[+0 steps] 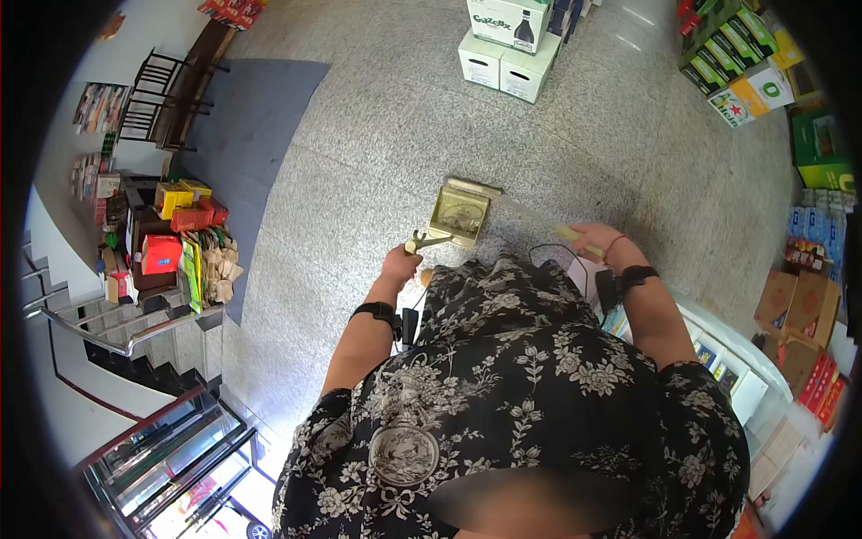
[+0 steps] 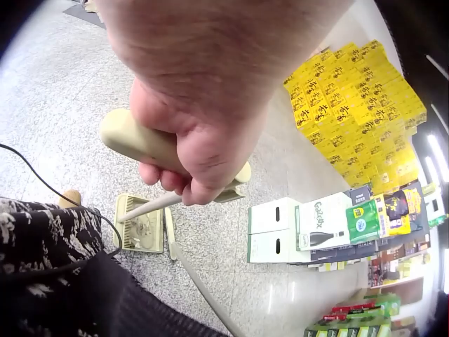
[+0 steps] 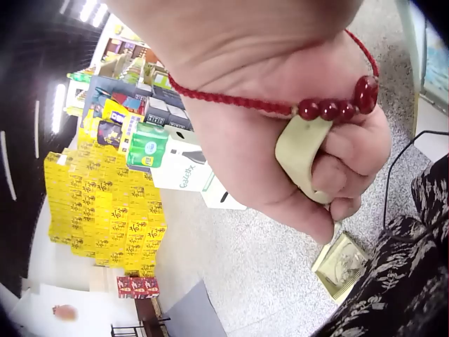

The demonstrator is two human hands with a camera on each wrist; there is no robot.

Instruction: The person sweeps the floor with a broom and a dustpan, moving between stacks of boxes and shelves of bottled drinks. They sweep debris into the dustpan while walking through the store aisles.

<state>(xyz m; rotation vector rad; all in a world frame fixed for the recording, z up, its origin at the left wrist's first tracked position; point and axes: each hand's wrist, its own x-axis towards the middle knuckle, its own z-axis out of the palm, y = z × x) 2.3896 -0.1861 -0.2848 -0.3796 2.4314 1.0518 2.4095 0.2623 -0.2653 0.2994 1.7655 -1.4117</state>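
My left hand grips the cream handle of a long-handled dustpan, its fingers wrapped round the bar. The dustpan's pan rests on the floor in front of me, with greyish debris in it. In my right hand is the pale end of a long stick, the fingers curled round it. That stick runs down to a narrow broom head, which lies along the pan's far edge. In the left wrist view the broom head stands beside the pan.
White cartons stand on the floor ahead. Green boxes are stacked at the far right. To the left are a dark mat, chairs and a shelf with red and yellow boxes. A glass counter stands close at my right.
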